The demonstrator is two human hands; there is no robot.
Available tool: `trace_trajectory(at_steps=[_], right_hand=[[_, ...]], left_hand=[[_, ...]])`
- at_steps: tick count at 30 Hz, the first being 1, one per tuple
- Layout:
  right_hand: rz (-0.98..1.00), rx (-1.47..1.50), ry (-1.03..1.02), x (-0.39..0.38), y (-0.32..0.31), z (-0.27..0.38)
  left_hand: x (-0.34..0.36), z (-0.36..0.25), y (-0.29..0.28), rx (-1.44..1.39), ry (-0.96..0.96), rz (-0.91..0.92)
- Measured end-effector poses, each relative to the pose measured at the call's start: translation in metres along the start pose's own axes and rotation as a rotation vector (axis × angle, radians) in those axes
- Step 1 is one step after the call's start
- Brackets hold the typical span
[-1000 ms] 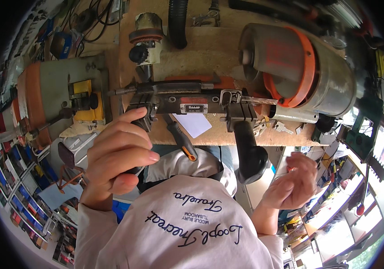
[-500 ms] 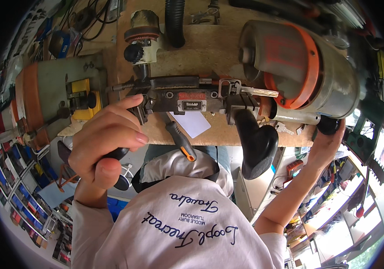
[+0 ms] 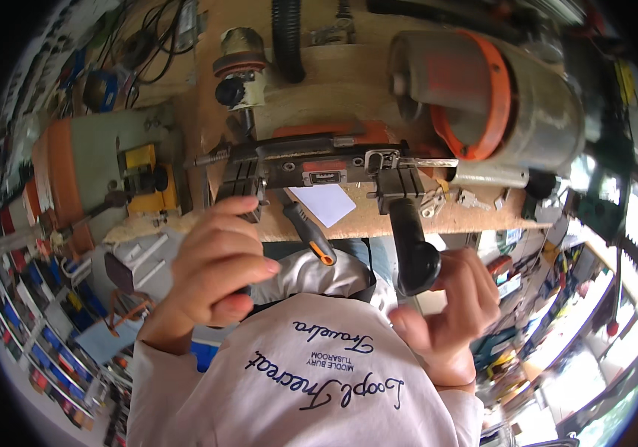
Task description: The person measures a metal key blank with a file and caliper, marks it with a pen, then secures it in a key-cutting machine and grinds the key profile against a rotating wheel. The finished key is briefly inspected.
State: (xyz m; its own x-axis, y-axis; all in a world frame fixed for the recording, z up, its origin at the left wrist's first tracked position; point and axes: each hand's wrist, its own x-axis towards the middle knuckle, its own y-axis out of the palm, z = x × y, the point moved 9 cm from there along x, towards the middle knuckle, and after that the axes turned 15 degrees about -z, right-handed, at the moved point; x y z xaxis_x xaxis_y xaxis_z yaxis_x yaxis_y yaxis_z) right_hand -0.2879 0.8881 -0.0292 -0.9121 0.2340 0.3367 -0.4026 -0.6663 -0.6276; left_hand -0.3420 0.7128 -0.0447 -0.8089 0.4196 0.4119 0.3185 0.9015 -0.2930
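1. The wooden workbench top (image 3: 349, 97) carries everything; its front edge runs just above the person's white shirt.
2. A large grey drum-shaped motor housing with an orange ring (image 3: 483, 97) sits at the bench's right end, and a second grey and orange machine (image 3: 81, 171) at its left.
3. The black and orange metal key-cutting carriage with clamps (image 3: 311, 164) lies across the bench front between them. It looks heavy, rigid and fixed in place, so it is best worked by its levers, not lifted.
4. The long black lever handle with a rounded knob (image 3: 412, 246) hangs down from the carriage; it appears stiff and smooth, and the knob is the natural grip.
5. The left hand (image 3: 215, 272) is curled, fingers folded around a dark handle below the carriage's left clamp.
6. The right hand (image 3: 449, 313) is half spread, fingertips touching the knob, not closed on it.
7. An orange-tipped black screwdriver (image 3: 308, 235) lies at the bench edge, on a white paper slip (image 3: 326, 203).
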Motion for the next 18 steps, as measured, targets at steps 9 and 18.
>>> trace_trajectory(at_steps=[9,18], right_hand=[[-0.286,-0.422,0.473,-0.057,0.001,-0.009],[-0.45,-0.084,0.888,-0.086,0.006,-0.035]], left_hand=[[-0.056,-0.01,0.022,0.057,0.4,0.002],[-0.058,-0.009,0.019,-0.04,0.412,-0.124]])
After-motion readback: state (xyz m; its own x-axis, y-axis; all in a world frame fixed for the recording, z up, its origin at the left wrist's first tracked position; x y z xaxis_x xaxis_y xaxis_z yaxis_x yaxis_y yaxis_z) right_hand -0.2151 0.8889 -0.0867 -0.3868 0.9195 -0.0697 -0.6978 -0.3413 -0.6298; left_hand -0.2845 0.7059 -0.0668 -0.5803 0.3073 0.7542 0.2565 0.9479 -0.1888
